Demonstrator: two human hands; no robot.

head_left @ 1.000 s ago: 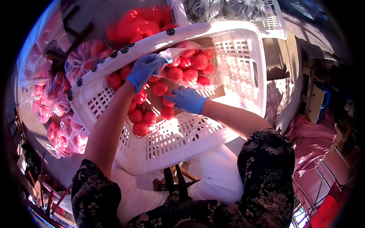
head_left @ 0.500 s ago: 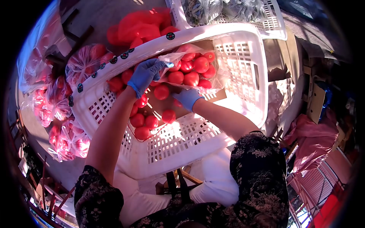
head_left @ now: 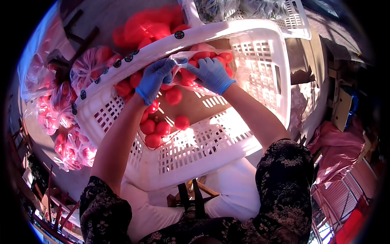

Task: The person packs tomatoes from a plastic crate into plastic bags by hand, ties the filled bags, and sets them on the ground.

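A clear plastic bag [head_left: 241, 75] filled with red tomatoes lies in a large white perforated crate [head_left: 260, 63]. My left hand [head_left: 155, 80], in a blue glove, pinches the bag's edge at its left end. My right hand [head_left: 214, 76], also blue-gloved, lies over the bag's near side with its thumb towards the left fingers; it grips the film, and some fingertips are hidden. Loose tomatoes [head_left: 174, 96] rest on the crate's floor below and left of the hands, several of them near the crate's front left corner.
Knotted bags of tomatoes [head_left: 75, 148] sit on the ground left of the crate. Beyond the rim lies a red mesh heap [head_left: 148, 26]. Another white crate [head_left: 298, 20] with plastic-wrapped greens stands at the back. A pinkish cloth [head_left: 339, 148] hangs at right.
My right hand has risen from the crate floor beside the loose tomatoes to the bag, closer to my left hand. My left hand still holds the bag's edge.
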